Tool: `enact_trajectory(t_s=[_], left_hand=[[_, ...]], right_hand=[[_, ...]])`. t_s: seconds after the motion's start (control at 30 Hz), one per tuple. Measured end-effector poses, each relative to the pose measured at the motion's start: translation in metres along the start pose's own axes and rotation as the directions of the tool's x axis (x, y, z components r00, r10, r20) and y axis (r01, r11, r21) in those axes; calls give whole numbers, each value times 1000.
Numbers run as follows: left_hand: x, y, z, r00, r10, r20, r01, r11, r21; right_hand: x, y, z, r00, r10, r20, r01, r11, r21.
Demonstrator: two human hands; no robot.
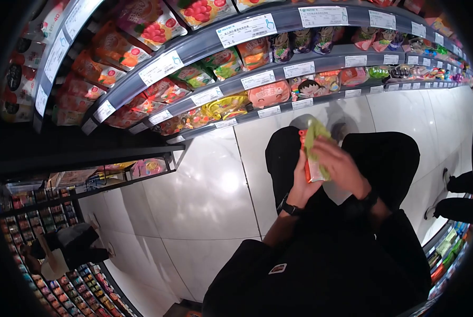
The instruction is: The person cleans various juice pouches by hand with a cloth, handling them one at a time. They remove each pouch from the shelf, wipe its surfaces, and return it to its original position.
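Observation:
A small red and white package (314,173) stands in my left hand (301,182), whose fingers wrap round its lower left side. Over its upper part lies a green cloth (317,131). My right hand (338,165) presses the cloth against the package from the right, its fingers blurred by motion. Both hands are above my dark-clothed knees. A dark watch (291,207) is on my left wrist. What the package contains cannot be made out.
Curved shelves with bagged snacks (255,51) and price labels (245,30) run across the top. White floor tiles (199,195) lie below. A person (70,248) is at the lower left, and another person's dark-clothed legs (461,195) are at the right edge.

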State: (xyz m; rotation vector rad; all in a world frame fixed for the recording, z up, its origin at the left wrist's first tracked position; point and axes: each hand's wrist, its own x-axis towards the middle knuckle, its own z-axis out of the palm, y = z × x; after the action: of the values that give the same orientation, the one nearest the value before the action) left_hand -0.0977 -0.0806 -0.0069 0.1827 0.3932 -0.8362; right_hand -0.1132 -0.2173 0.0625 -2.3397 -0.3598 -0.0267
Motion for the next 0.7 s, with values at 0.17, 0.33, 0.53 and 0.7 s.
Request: enact_trajectory(t_s=[0.17, 0.33, 0.53, 0.7], left_hand=[[6, -2, 18, 968, -23, 250, 61, 988, -144], [10, 8, 19, 962, 55, 266, -6, 983, -182], [23, -5, 6, 991, -19, 134, 43, 983, -179], [32, 13, 23, 981, 86, 172, -107, 987, 118]], right_hand=[[7, -7, 9, 975, 154, -158, -169, 982, -86], [-19, -16, 4, 998, 65, -18, -66, 996, -60], [-9, -6, 3, 957, 219, -190, -241, 965, -100], [-16, -29, -23, 975, 212, -62, -206, 974, 97]])
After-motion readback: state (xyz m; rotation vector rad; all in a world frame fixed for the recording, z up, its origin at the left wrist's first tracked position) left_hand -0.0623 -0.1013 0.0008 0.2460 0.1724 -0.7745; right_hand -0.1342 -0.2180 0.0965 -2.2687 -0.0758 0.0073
